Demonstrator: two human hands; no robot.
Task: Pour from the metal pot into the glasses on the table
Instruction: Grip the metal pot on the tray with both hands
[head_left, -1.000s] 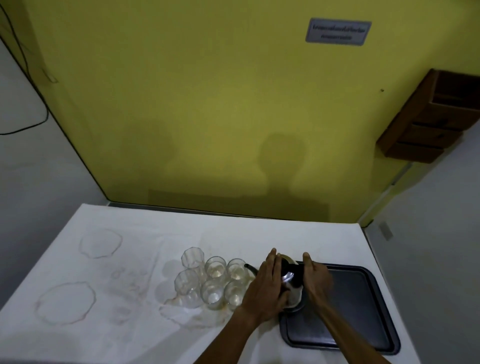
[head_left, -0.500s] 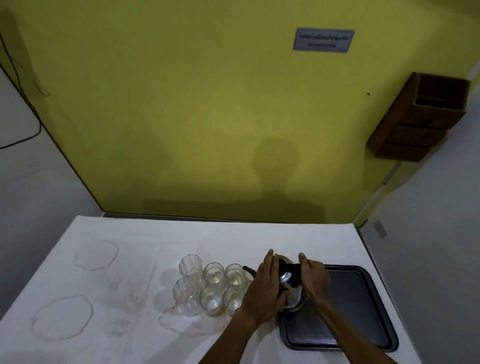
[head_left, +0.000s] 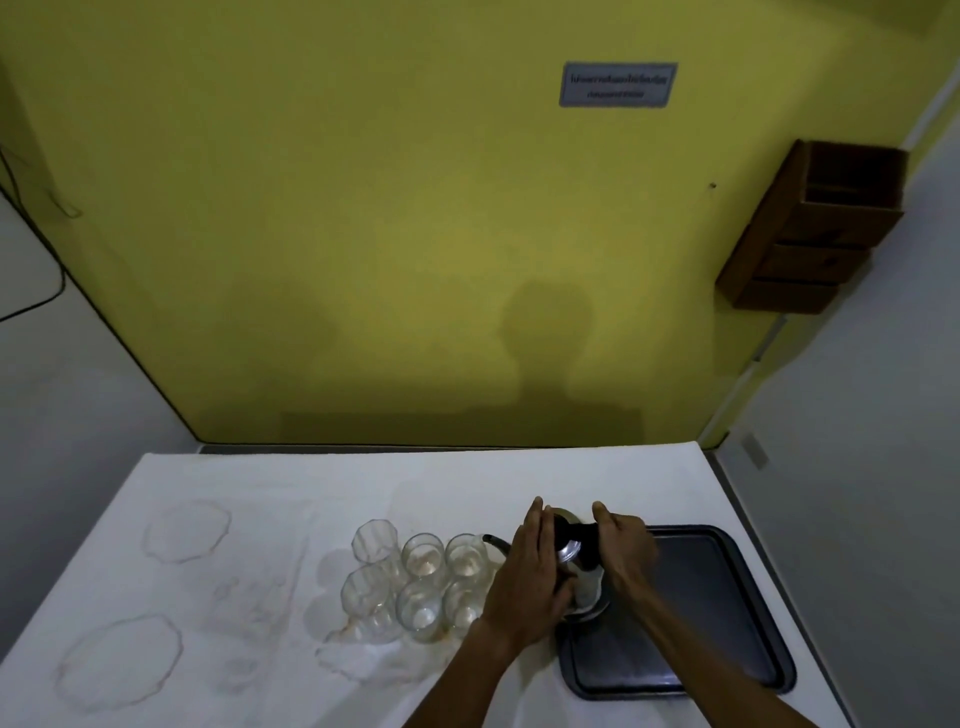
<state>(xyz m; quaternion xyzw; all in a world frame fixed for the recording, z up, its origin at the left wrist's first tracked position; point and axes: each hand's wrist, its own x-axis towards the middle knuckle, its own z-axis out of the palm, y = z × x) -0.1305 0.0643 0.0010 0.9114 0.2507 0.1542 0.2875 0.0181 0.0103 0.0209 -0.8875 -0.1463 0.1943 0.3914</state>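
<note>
while both hands clamp the shiny metal pot (head_left: 571, 558) at the black tray's (head_left: 727, 623) left edge, it looks heavy and slick; the clear glasses (head_left: 421, 582) beside it on the tabletop look fragile, so hold the dark handle.

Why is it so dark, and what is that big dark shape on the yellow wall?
Head view: the room is dimly lit, so the glasses and metal pot look murky. The shape on the yellow wall is a person's soft-edged shadow. The wide lens makes the wall edges splay outward, and the sign is too blurred to read.
</note>
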